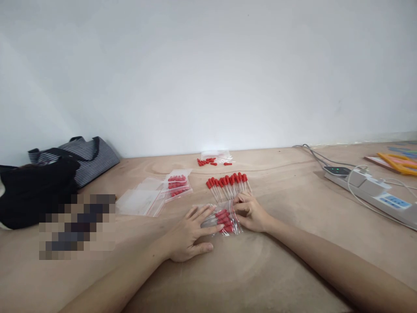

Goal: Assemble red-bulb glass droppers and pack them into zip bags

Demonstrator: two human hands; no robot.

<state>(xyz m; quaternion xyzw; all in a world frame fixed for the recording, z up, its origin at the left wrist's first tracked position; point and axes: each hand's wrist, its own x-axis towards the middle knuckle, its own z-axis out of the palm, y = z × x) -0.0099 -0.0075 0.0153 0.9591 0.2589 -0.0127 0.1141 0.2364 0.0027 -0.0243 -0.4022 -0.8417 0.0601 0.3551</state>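
A clear zip bag (223, 221) holding several red-bulbed droppers lies flat on the table in front of me. My left hand (192, 237) rests on its left side, fingers spread and pressing lightly down. At the right end, by the red-lined zip, my right hand (250, 213) pinches the bag's edge between thumb and fingers. Just beyond the bag, a row of loose droppers (228, 184) lies side by side, red bulbs pointing away from me. Their lower tips are partly hidden by the bag and my right hand.
Left of the row are a filled bag of droppers (177, 184) and flat zip bags (138, 202). Loose red bulbs (205, 162) and clear tubes (224, 159) lie near the wall. A power strip (387, 198) with cables stands right; a striped bag (94, 161) and black cloth (35, 195) left.
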